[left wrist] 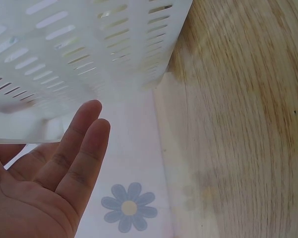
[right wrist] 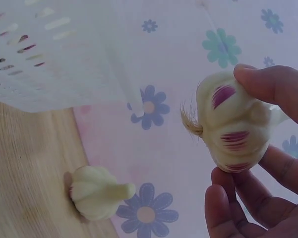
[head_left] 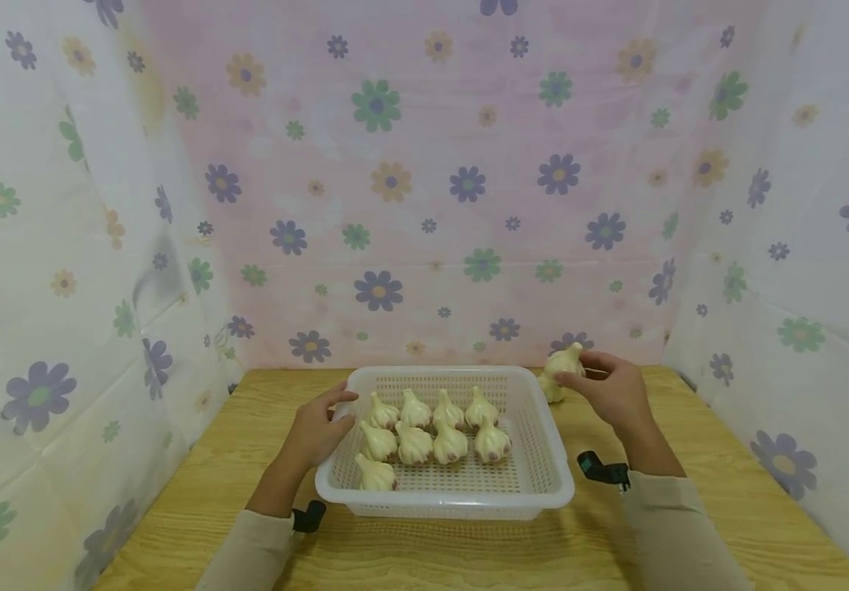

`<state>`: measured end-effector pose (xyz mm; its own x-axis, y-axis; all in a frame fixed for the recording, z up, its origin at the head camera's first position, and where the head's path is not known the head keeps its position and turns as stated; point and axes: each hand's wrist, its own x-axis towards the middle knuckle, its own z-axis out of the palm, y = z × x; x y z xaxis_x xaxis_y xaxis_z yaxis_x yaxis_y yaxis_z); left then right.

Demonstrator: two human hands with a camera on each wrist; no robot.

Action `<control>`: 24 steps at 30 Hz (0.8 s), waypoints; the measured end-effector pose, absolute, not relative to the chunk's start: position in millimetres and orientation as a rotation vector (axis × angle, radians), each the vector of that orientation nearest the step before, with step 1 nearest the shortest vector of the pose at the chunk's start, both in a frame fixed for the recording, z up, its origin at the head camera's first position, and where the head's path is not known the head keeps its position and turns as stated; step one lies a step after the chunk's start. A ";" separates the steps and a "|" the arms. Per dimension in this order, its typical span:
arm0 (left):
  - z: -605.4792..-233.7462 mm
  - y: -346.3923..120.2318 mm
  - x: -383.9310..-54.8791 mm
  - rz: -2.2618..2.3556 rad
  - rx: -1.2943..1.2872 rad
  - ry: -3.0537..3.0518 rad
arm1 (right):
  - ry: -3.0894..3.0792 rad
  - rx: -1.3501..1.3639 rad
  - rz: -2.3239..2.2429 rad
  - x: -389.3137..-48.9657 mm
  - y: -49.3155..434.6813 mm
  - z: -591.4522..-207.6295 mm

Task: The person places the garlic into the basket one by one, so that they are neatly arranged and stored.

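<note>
A white plastic basket (head_left: 445, 499) stands on the wooden table with several garlic bulbs (head_left: 415, 444) inside, set in rough rows. My left hand (head_left: 315, 431) holds the basket's left rim; in the left wrist view two long fingers (left wrist: 84, 158) reach along the outside of the slotted wall. Past the basket's far right corner, my right hand (head_left: 612, 392) pinches a garlic bulb (right wrist: 235, 121) between thumb and fingertips, its root tuft facing the basket. Another garlic bulb (right wrist: 96, 192) lies on the table below, partly hidden in the head view behind the held one.
The wood-grain table (head_left: 217, 525) runs back to a flower-print cloth (head_left: 424, 205), which also hangs along both sides. Dark wrist mounts (head_left: 603, 469) sit at both sleeves, close to the basket's sides.
</note>
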<state>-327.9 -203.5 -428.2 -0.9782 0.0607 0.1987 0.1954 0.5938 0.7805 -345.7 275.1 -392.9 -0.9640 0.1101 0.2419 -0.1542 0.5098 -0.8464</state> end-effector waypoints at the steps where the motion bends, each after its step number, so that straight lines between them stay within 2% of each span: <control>1: -428.4 -203.3 -328.1 -1.333 -0.216 -2.667 | -2.495 0.049 1.429 -345.5 274.2 -391.7; 24: -430.7 -204.8 -330.5 -1.351 -0.239 -2.657 | -2.620 0.412 1.314 -353.7 228.3 -333.8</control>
